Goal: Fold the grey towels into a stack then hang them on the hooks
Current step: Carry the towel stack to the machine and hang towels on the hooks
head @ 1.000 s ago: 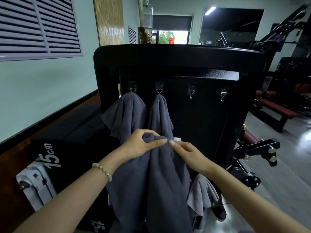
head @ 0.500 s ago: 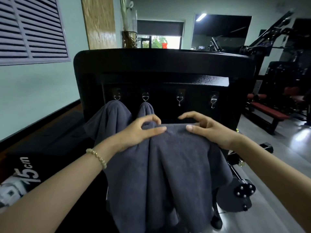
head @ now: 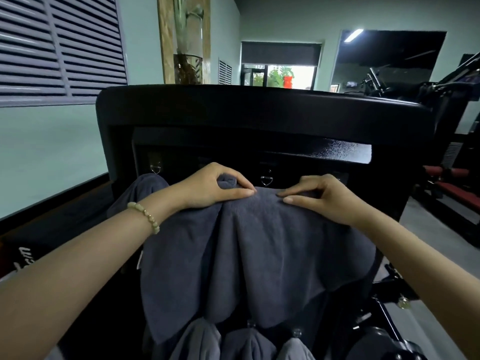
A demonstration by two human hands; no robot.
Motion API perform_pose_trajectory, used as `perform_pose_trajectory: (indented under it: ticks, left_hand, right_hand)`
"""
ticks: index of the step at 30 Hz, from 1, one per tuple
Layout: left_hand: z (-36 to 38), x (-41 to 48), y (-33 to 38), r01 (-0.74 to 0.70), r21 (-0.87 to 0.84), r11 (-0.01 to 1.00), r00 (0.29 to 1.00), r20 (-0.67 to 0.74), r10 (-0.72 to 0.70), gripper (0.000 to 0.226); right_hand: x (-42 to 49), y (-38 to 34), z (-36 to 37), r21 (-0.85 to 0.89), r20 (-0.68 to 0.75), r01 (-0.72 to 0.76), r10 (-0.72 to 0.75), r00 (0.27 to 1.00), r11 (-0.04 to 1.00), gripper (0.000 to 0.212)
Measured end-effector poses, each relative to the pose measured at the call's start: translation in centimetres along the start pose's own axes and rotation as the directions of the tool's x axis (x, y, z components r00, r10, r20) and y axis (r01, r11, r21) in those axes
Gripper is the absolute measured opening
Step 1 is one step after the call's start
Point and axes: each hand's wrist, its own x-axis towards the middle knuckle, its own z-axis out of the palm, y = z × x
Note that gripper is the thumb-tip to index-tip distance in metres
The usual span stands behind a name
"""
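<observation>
Towel (head: 259,255) raised since a second ago; top edge now just below free hook (head: 266,180), beside hung towel (head: 148,185). Left hand (head: 215,187) gripped bunched corner. Right hand (head: 319,197), fingers curled, pinched edge. Judgement: hooking imminent, not yet done.

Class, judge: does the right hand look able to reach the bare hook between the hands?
Probably yes: the hook is uncovered, nothing between it and the right hand, though that hand holds the grey towel.
</observation>
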Motion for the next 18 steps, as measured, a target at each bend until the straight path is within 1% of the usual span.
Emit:
perform_pose_trajectory:
  ticks: [2, 4, 5, 7, 10, 13, 14, 16, 18]
  left_hand:
    - [0.5, 1.4, -0.5, -0.017, 0.068, 0.998, 0.995, -0.094, 0.023, 0.013]
    - [1.1, 2.7, -1.4, 0.012, 0.186, 0.982, 0.979, -0.203, 0.026, 0.011]
    - [1.4, 3.3, -1.9, 0.041, 0.232, 0.972, 0.969, -0.246, 0.018, 0.01]
    - [2.1, 4.1, -2.5, 0.086, 0.297, 0.951, 0.951, -0.309, 0.01, 0.01]
    - [2.8, 4.6, -3.2, 0.123, 0.381, 0.916, 0.935, -0.354, 0.021, 0.013]
    - [3.8, 4.3, -3.9, 0.137, 0.43, 0.892, 0.938, -0.345, 0.022, 0.014]
    - [4.1, 4.1, -4.1, 0.134, 0.429, 0.894, 0.941, -0.336, 0.021, 0.014]
    - [4.7, 3.8, -4.7, 0.137, 0.401, 0.906, 0.944, -0.33, 0.004, 0.015]
    - [5.3, 3.4, -5.6, 0.144, 0.309, 0.94, 0.94, -0.34, -0.032, 0.016]
  right_hand:
    - [1.0, 1.6, 0.3, -0.235, -0.084, 0.051, -0.073, 0.994, 0.971, 0.026]
    - [1.8, 2.7, 0.9, -0.484, -0.136, 0.062, -0.146, 0.98, 0.873, 0.025]
    - [2.1, 3.0, 1.4, -0.568, -0.153, 0.07, -0.188, 0.97, 0.82, 0.024]
    - [2.4, 3.7, 2.4, -0.639, -0.191, 0.073, -0.25, 0.949, 0.765, 0.025]
    - [2.1, 4.5, 3.8, -0.623, -0.286, 0.028, -0.261, 0.922, 0.782, 0.03]
    - [1.3, 4.9, 5.3, -0.564, -0.333, -0.049, -0.172, 0.927, 0.824, 0.023]
    - [1.1, 5.0, 5.8, -0.507, -0.347, -0.083, -0.115, 0.931, 0.858, 0.023]
    - [0.8, 5.3, 7.0, -0.308, -0.395, -0.164, 0.031, 0.918, 0.937, 0.025]
    - [0.3, 5.3, 8.3, -0.12, -0.43, -0.192, 0.123, 0.894, 0.974, 0.026]
